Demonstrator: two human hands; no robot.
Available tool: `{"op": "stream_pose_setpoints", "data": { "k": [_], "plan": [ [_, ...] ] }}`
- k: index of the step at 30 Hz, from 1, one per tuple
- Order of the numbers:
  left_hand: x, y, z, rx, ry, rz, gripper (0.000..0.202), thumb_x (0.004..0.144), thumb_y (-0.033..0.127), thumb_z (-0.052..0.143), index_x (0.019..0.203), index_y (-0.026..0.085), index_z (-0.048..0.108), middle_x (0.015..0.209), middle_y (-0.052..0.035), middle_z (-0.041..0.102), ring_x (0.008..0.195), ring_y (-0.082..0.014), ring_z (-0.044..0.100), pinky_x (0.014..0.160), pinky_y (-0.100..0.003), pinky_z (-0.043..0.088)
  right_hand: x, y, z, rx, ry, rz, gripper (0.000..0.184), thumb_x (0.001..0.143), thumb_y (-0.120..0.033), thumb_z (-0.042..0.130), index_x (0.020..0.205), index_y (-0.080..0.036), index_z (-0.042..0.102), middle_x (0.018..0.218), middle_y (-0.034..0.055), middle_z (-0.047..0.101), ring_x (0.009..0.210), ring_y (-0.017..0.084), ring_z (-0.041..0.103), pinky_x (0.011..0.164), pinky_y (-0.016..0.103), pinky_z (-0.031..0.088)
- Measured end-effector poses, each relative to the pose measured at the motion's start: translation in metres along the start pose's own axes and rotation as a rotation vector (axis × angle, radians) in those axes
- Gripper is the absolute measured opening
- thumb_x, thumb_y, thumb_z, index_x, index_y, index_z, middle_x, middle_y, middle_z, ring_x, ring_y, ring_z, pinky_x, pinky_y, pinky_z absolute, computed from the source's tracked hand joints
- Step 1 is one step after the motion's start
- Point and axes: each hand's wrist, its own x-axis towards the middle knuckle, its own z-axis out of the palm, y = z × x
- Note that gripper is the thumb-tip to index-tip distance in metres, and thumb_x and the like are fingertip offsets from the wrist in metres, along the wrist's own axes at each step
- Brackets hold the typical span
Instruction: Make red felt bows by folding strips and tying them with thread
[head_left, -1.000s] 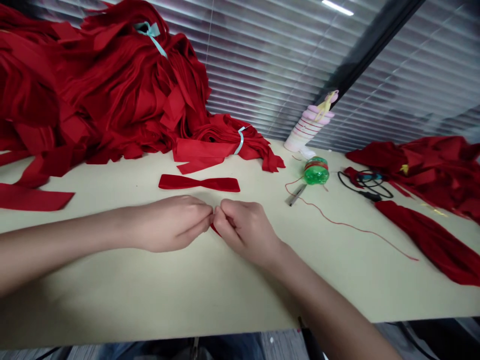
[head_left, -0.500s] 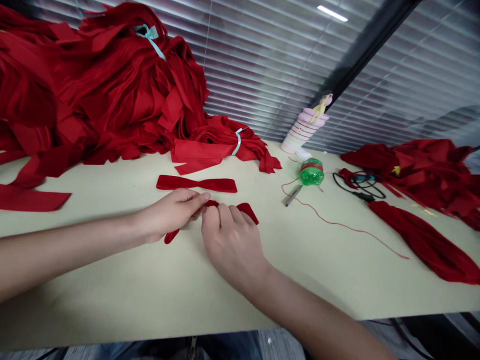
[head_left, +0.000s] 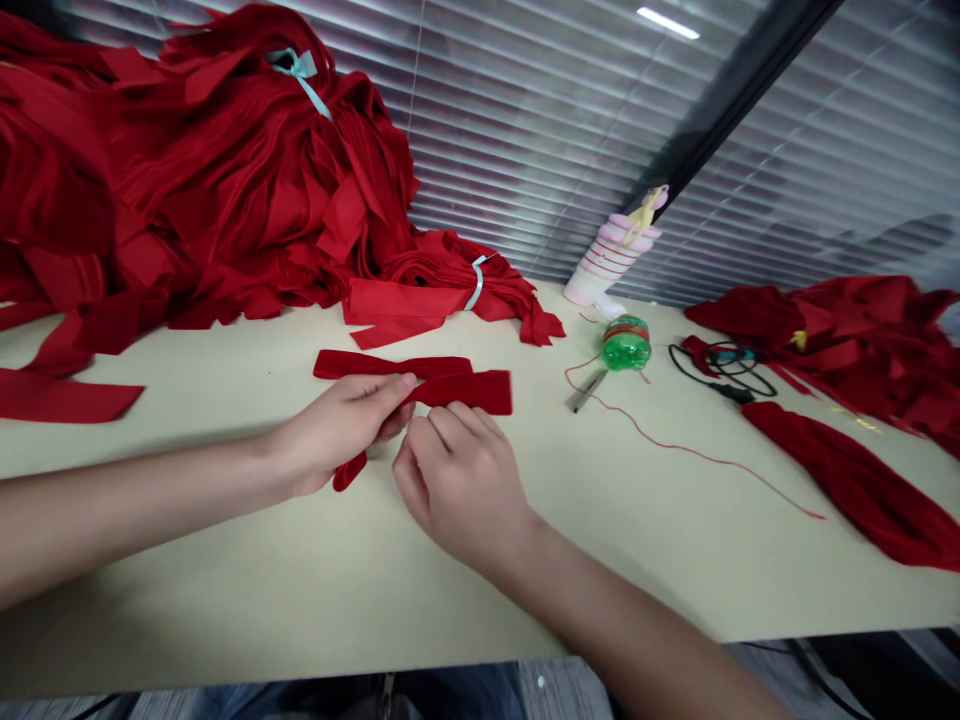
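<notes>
My left hand (head_left: 349,430) pinches a folded red velvet ribbon (head_left: 480,392) near its middle, thumb on top. One flat end of that ribbon sticks out to the right, and its other end shows below the left hand. Close under the right end is my right hand (head_left: 465,485), its fingers curled in. What those fingers hold, if anything, is hidden. Another folded red velvet ribbon (head_left: 341,364), narrowed at its middle, lies on the table (head_left: 300,590) just behind my hands, partly covered by the held one.
A big heap of red ribbons (head_left: 225,180) fills the back left, one bundle tied in light blue. To the right are a green plastic spool (head_left: 626,345), small metal snips (head_left: 589,391), loose red thread (head_left: 697,455), a black cable (head_left: 720,380), a pink-white roll (head_left: 611,262) and red cloth (head_left: 847,480).
My right fingers have come off the ribbon's right part and sit slightly lower. That end now lies flat and fully in sight, pointing right. My left hand keeps its pinch.
</notes>
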Motion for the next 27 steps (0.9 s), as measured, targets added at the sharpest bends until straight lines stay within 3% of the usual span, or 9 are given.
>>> {"op": "stream_pose_setpoints", "data": {
  "k": [4, 8, 12, 16, 18, 21, 24, 27],
  "plan": [
    [-0.003, 0.002, -0.001, 0.056, -0.039, 0.130, 0.045, 0.085, 0.051, 0.044, 0.057, 0.017, 0.038, 0.055, 0.0047, 0.032, 0.051, -0.0080, 0.029, 0.048, -0.021, 0.028, 0.003, 0.008, 0.005, 0.663, -0.078, 0.313, 0.022, 0.076, -0.013, 0.035, 0.055, -0.020, 0.031, 0.050, -0.0046, 0.033, 0.047, 0.009, 0.032, 0.046, 0.022, 0.028],
    [-0.004, 0.004, 0.000, 0.045, -0.088, 0.156, 0.041, 0.088, 0.048, 0.042, 0.060, 0.017, 0.040, 0.055, 0.0043, 0.033, 0.052, -0.0088, 0.030, 0.049, -0.023, 0.028, 0.006, 0.017, 0.012, 1.056, -0.100, 0.576, 0.021, 0.071, -0.017, 0.036, 0.052, -0.020, 0.028, 0.050, -0.0049, 0.030, 0.048, 0.009, 0.031, 0.046, 0.022, 0.027],
    [-0.005, 0.007, -0.002, 0.020, -0.297, 0.173, 0.043, 0.089, 0.046, 0.039, 0.057, 0.017, 0.041, 0.054, 0.0038, 0.034, 0.054, -0.0099, 0.034, 0.054, -0.024, 0.032, 0.007, 0.026, 0.015, 1.305, -0.199, 0.631, 0.022, 0.072, -0.020, 0.040, 0.051, -0.020, 0.032, 0.051, -0.0042, 0.034, 0.050, 0.009, 0.033, 0.050, 0.024, 0.032],
    [-0.009, 0.016, -0.010, 0.344, -0.553, 0.168, 0.042, 0.088, 0.046, 0.041, 0.058, 0.017, 0.046, 0.053, 0.0040, 0.034, 0.050, -0.0090, 0.031, 0.048, -0.023, 0.028, 0.011, 0.034, 0.002, 1.490, -0.330, 0.516, 0.019, 0.071, -0.019, 0.040, 0.053, -0.019, 0.035, 0.050, -0.0055, 0.032, 0.047, 0.008, 0.030, 0.047, 0.023, 0.030],
    [-0.011, 0.021, -0.013, 0.571, -0.624, 0.143, 0.038, 0.087, 0.046, 0.042, 0.064, 0.017, 0.051, 0.053, 0.0047, 0.033, 0.047, -0.0089, 0.028, 0.044, -0.023, 0.025, 0.012, 0.038, -0.009, 1.492, -0.433, 0.396, 0.017, 0.070, -0.015, 0.042, 0.053, -0.018, 0.038, 0.050, -0.0062, 0.030, 0.047, 0.007, 0.027, 0.045, 0.021, 0.027],
    [-0.015, 0.024, -0.011, 0.784, -0.583, 0.208, 0.032, 0.088, 0.041, 0.038, 0.070, 0.018, 0.052, 0.055, 0.0040, 0.037, 0.050, -0.0098, 0.035, 0.046, -0.022, 0.029, 0.014, 0.040, -0.019, 1.321, -0.505, 0.299, 0.019, 0.070, -0.013, 0.045, 0.053, -0.018, 0.039, 0.049, -0.0062, 0.033, 0.045, 0.006, 0.027, 0.043, 0.020, 0.023],
    [-0.017, 0.023, -0.008, 0.862, -0.505, 0.324, 0.028, 0.090, 0.031, 0.032, 0.073, 0.018, 0.049, 0.065, 0.0018, 0.048, 0.061, -0.0113, 0.046, 0.058, -0.021, 0.037, 0.015, 0.041, -0.021, 1.106, -0.363, 0.258, 0.020, 0.070, -0.011, 0.043, 0.051, -0.018, 0.037, 0.048, -0.0060, 0.036, 0.043, 0.005, 0.028, 0.041, 0.019, 0.022],
    [-0.014, 0.019, -0.007, 0.891, -0.443, 0.396, 0.025, 0.090, 0.026, 0.029, 0.074, 0.019, 0.047, 0.068, 0.0019, 0.050, 0.064, -0.0115, 0.047, 0.061, -0.022, 0.038, 0.016, 0.038, -0.018, 0.813, -0.156, 0.119, 0.021, 0.067, -0.009, 0.043, 0.049, -0.017, 0.037, 0.048, -0.0056, 0.036, 0.046, 0.006, 0.031, 0.044, 0.020, 0.026]
  ]
}}
